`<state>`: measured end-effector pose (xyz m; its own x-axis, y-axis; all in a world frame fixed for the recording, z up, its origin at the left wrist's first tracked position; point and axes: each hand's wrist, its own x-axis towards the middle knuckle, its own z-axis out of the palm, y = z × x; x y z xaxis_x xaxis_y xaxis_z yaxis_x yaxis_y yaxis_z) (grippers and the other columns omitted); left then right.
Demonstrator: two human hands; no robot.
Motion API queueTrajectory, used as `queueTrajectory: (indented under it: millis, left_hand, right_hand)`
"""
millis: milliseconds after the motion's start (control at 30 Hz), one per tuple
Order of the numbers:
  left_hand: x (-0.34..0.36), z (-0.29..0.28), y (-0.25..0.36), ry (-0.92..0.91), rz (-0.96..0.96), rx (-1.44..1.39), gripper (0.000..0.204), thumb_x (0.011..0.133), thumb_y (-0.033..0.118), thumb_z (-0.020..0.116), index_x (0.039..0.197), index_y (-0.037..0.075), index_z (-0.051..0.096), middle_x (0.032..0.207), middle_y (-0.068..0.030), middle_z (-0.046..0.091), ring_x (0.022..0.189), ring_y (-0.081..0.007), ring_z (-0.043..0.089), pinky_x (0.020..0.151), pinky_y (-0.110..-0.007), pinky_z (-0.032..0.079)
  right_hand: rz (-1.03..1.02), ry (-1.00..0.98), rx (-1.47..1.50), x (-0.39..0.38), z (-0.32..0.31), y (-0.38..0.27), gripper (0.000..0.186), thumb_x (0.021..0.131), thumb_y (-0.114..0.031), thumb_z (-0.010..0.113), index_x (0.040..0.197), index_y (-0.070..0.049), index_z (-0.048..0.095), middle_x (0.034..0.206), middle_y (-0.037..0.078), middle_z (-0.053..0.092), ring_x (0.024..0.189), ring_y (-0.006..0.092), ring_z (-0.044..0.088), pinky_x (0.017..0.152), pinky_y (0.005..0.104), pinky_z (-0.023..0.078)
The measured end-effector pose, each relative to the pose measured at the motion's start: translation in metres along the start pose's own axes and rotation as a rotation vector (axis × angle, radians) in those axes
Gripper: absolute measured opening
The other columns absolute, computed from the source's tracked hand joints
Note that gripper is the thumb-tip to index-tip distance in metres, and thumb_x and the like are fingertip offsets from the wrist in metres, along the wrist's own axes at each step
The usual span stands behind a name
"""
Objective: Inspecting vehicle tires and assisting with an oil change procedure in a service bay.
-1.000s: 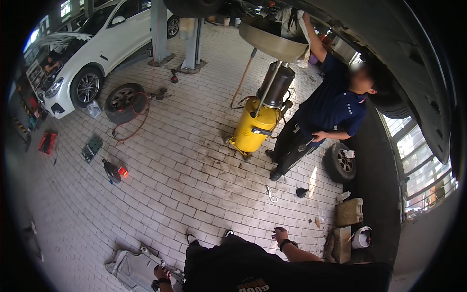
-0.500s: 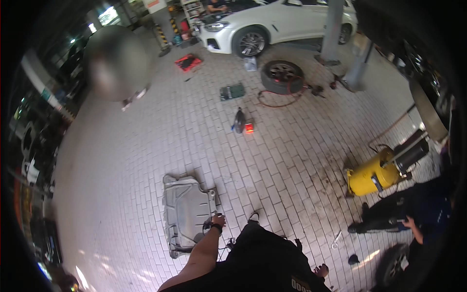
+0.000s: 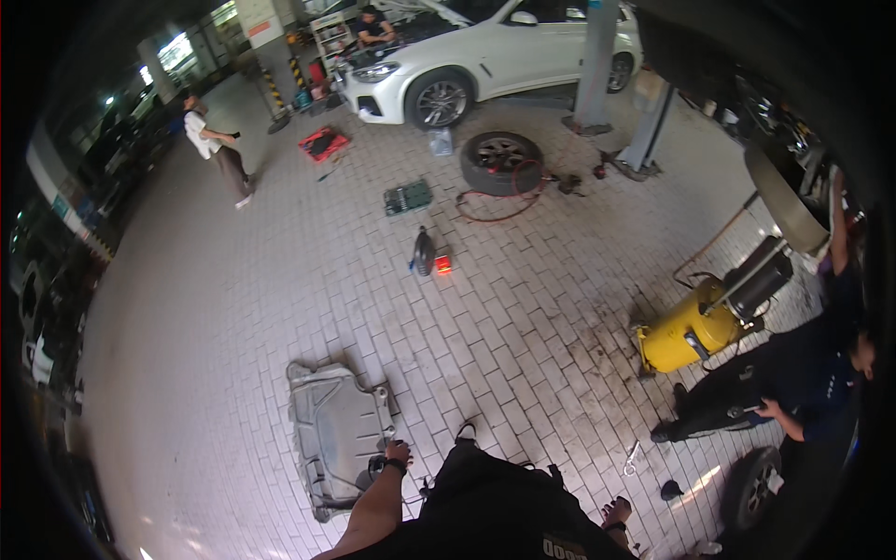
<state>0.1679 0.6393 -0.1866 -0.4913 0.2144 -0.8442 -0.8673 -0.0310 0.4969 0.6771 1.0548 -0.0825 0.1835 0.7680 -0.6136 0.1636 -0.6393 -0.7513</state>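
Panel, one, grey, lying on the floor; viewed remotely by me.
Left hand: partly curled, near the panel's right edge; whether it grips anything, I cannot tell. Right hand: loosely half-open, seemingly empty, well apart from it.

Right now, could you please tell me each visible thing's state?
White car: hood raised.
Wheel near the car: lying flat on the floor.
Red hose: loosely looped.
Green case: lying flat; open or shut unclear.
Yellow drainer: upright.
Grey panel: lying flat.
Co-worker's hand: holding a tool.
Left hand: beside the panel; contact unclear.
Right hand: fingers loosely curled, apparently empty.
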Motion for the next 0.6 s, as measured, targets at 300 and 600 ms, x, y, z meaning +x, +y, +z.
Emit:
queueTrajectory:
  millis: [300,600]
  left_hand:
    - [-0.017,0.044,0.023,0.180,-0.006,0.163,0.020,0.078,0.013,0.048,0.097,0.013,0.050,0.063,-0.0082,0.051,0.043,-0.0214,0.049,0.032,-0.032,0.037]
    - [-0.003,0.063,0.037,0.162,0.083,0.326,0.008,0.079,0.025,0.047,0.085,0.020,0.049,0.071,-0.0066,0.048,0.046,-0.0239,0.044,0.031,-0.038,0.026]
  right_hand:
    - [0.010,0.088,0.068,-0.017,-0.018,0.009,0.015,0.080,-0.017,0.049,0.091,-0.007,0.050,0.076,0.007,0.050,0.051,0.0180,0.050,0.039,0.0285,0.038]
    - [0.015,0.149,0.096,-0.013,-0.011,0.019,0.016,0.081,-0.017,0.050,0.093,-0.007,0.052,0.074,0.008,0.053,0.049,0.0194,0.053,0.037,0.0298,0.041]
